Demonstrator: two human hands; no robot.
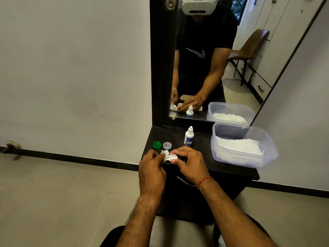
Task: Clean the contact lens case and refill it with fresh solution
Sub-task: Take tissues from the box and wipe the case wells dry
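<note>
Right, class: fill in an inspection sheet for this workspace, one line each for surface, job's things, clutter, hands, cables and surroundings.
Surface: dark shelf top.
Job's things: lens case uncapped, at the front edge; green cap and clear cap side by side behind it; solution bottle upright, capped; tissue wad against the case.
Clutter: plastic tub on the right, holding white tissues.
Hands: left hand pinches the tissue wad; right hand holds the lens case.
Cables: nothing seen.
Surroundings: mirror behind, wall left, floor below.
</note>
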